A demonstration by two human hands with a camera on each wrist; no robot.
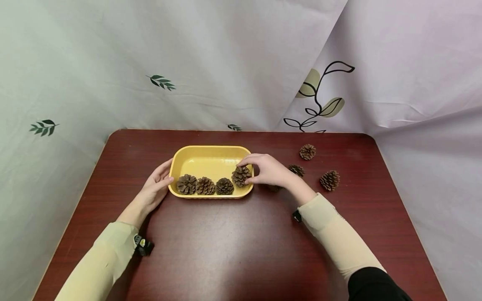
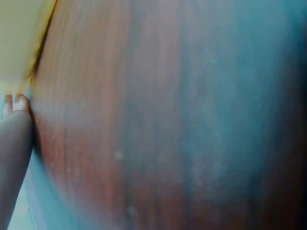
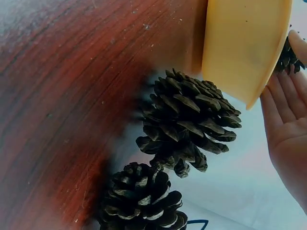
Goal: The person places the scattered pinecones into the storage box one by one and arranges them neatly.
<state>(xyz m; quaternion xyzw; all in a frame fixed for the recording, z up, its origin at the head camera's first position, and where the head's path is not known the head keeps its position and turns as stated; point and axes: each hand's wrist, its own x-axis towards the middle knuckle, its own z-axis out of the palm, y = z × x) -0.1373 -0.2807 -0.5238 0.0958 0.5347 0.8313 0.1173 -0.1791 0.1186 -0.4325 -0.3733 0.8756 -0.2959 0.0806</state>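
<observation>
A yellow tray [image 1: 211,163] with rounded corners lies on the table. Along its near side sit three brown pine cones in a row, among them one in the middle [image 1: 205,186]. At the tray's right end my right hand [image 1: 269,169] pinches another pine cone [image 1: 240,176] between thumb and fingers, inside the rim. The right wrist view shows this hand [image 3: 290,110] at the tray's edge [image 3: 244,48], with the held cone partly hidden. My left hand [image 1: 156,186] holds the tray's left end, thumb at the rim and fingers along the outer wall.
Several more pine cones lie right of the tray, one at the back [image 1: 307,152] and one farther right [image 1: 329,180]. Others are partly hidden beneath my right forearm. The dark red table [image 1: 211,242] meets a white cloth [image 1: 226,62] behind.
</observation>
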